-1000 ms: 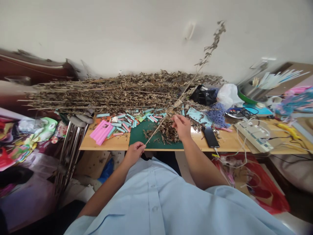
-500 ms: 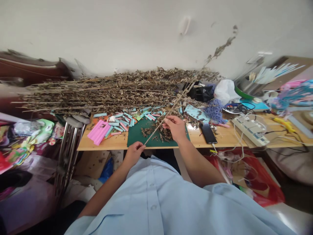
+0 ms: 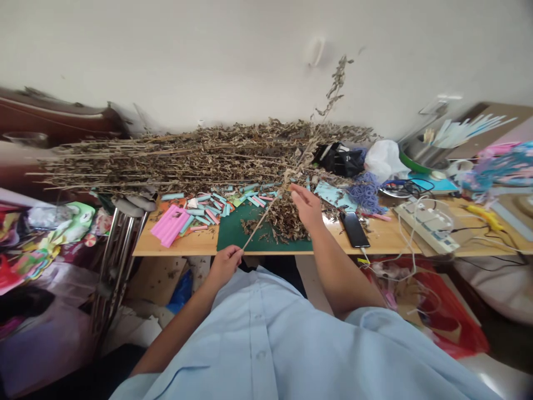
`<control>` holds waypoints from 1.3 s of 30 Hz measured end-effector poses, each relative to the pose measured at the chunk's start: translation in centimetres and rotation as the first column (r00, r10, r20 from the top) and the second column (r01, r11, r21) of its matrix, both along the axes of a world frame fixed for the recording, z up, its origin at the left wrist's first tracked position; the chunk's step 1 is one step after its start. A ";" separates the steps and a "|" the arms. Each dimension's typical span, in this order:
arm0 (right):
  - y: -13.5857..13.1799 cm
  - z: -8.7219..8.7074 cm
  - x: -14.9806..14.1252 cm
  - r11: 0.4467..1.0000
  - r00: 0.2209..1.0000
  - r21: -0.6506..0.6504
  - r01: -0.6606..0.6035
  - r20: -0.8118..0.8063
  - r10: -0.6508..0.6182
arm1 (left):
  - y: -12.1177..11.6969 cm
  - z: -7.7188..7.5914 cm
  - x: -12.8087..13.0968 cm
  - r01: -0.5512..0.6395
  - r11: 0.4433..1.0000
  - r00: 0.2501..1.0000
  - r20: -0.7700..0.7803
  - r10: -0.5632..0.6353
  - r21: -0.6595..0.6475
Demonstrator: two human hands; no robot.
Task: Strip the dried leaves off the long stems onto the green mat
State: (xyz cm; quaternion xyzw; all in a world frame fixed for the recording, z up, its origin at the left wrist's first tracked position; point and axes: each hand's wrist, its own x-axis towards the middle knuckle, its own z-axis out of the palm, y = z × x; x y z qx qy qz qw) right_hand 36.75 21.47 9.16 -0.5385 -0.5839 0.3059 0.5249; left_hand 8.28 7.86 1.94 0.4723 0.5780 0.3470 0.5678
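In the head view my left hand [image 3: 226, 262] pinches the bare lower end of a dried plant stalk [image 3: 259, 227] at the table's front edge. The stalk slants up and away to the right, and its leafy tip stands against the wall. Farther up it, my right hand [image 3: 308, 206] has its fingers closed at the stalk beside a bunch of leaves; the thumb is partly hidden. Below lies a heap of crumbled dry leaves [image 3: 287, 222] on a green mat [image 3: 233, 233]. A large pile of dried stalks [image 3: 175, 161] lies along the back.
Pink foam strips [image 3: 170, 223] and short blue and pink pieces lie left of the mat. A black phone [image 3: 355, 229], purple yarn [image 3: 365, 189] and a white power strip [image 3: 428, 225] with cables are on the right. Crutches [image 3: 120, 250] lean at the table's left end.
My right hand has moved up and slightly right along the stalk, away from my left hand. The stalk's tip has swung left. My left hand has shifted slightly left and down.
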 end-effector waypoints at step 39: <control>-3.4 -0.3 -7.0 0.927 0.849 -0.289 -0.240 -0.526 0.056 | -0.1 0.7 0.5 0.021 0.998 1.000 0.016 -0.022 0.066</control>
